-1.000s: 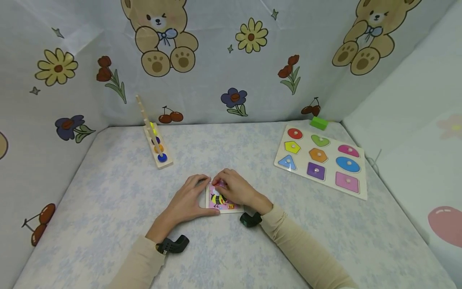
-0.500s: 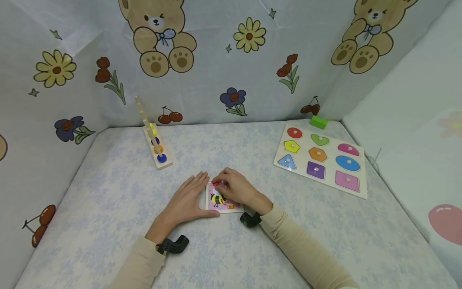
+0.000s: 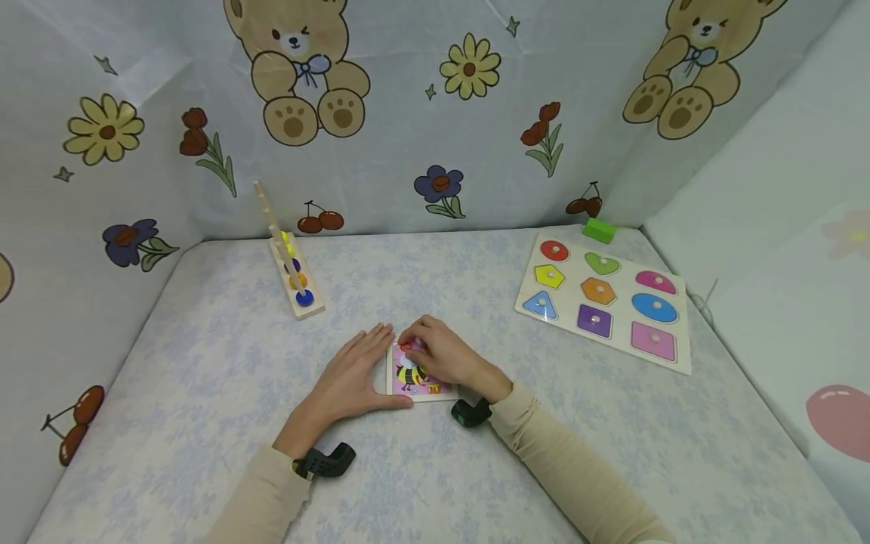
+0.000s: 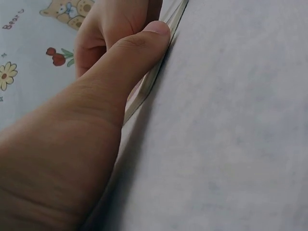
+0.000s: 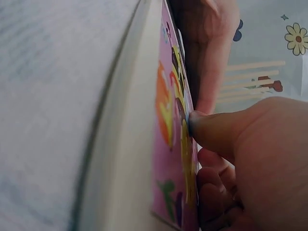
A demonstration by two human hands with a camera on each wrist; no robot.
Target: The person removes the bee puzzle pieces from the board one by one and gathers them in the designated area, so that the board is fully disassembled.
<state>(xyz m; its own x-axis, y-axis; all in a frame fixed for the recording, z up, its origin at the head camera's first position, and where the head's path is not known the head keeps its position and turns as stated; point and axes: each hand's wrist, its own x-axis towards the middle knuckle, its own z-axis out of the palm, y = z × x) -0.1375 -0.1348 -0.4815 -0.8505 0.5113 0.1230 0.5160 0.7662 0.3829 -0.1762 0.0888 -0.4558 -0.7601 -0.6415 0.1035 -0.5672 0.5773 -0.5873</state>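
A small square bee puzzle [image 3: 411, 376] with a pink picture and pale frame lies before me, partly covered by my hands. My left hand [image 3: 350, 378] borders its left side, fingers straight and thumb stretched along the near edge; the left wrist view shows that thumb [image 4: 139, 48] against the frame. Over the upper part of the picture is my right hand [image 3: 445, 355], fingers curled, with thumb and index tips by a red patch. In the right wrist view its thumb [image 5: 216, 127] touches the picture face. I cannot tell whether it pinches a piece.
At the back left stands a wooden peg stacker [image 3: 309, 308] with colored beads and upright pegs. A shape puzzle board [image 3: 564, 308] with knobbed pieces lies to the right, a green block [image 3: 600, 230] behind it. Printed cloth hangs behind the table.
My left fingers, arched at the puzzle's far left corner a second ago, are now straightened and closer together. My right hand stays almost in place over the puzzle.
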